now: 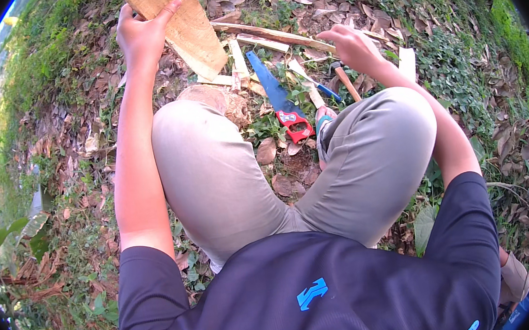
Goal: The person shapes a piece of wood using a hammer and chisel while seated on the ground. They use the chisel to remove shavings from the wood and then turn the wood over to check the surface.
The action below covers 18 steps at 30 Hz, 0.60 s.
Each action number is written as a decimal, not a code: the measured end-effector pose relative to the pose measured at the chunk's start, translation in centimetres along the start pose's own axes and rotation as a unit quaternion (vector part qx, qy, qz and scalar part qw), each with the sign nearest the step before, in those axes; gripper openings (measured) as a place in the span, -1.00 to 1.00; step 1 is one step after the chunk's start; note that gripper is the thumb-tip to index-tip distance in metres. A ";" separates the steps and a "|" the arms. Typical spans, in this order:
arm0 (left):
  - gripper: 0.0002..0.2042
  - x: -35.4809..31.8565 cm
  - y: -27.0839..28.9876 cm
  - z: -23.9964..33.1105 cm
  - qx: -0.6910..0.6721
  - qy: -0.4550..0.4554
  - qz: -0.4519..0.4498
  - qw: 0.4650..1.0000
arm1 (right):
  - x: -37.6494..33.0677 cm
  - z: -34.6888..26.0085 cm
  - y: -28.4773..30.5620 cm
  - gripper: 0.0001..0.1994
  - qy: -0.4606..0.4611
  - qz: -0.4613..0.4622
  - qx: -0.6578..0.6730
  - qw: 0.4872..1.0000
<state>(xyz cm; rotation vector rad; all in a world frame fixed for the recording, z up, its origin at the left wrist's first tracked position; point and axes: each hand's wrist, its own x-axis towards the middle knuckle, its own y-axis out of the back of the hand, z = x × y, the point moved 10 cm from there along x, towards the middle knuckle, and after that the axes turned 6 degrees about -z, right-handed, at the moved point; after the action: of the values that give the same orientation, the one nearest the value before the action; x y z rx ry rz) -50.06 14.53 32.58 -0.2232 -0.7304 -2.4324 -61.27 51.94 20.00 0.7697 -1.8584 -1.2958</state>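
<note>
Leafy ground holds one saw (pixel 278 97), one hammer (pixel 347 82); left hand (pixel 141 37) fingers clamp one plank (pixel 184 26), right hand (pixel 355 45) fingers spread.

Outdoor ground (pixel 85 150) strewn with dry brown leaves (pixel 517 141) and patches of low green weeds (pixel 458 63). Grassy bank (pixel 37 53) along the upper left edge; denser green growth (pixel 512 20) toward the upper right. Broad-leaved plant (pixel 10 234) at the left edge. Even, soft daylight, without hard shadows.

The person wears a dark navy shirt (pixel 308 288) with sleeves reaching about the elbows, a small bright blue arrow-like mark (pixel 312 293) on the chest, and light khaki-grey trousers (pixel 214 176); what seems a pink-edged shoe (pixel 323 118) peeks out.
</note>
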 end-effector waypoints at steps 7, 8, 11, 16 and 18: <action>-0.47 -0.2 0.8 -0.7 -0.024 -0.026 0.038 0.999 | 3.3 2.5 3.0 -0.62 -0.334 0.056 0.415 0.844; -0.47 -0.1 0.6 -0.6 -0.024 -0.029 0.039 0.999 | 3.4 1.1 4.1 -0.63 -0.348 0.061 0.431 0.830; -0.47 0.3 -0.2 -0.2 -0.010 -0.022 0.034 0.999 | 3.4 -2.6 5.6 -0.66 -0.407 0.051 0.504 0.760; -0.45 0.0 -1.0 0.2 0.024 0.025 0.009 0.999 | 11.2 -11.2 7.5 -0.24 -0.160 0.017 0.409 0.898; -0.47 -0.5 -0.9 0.9 0.004 0.014 0.004 1.000 | 13.5 -14.2 5.8 0.13 -0.122 -0.072 0.294 0.945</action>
<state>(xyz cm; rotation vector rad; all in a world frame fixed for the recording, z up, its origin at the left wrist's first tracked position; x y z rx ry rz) -50.17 15.85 32.74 -0.1887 -0.7259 -2.4206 -57.32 35.70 31.70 1.1058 -2.4773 -0.9478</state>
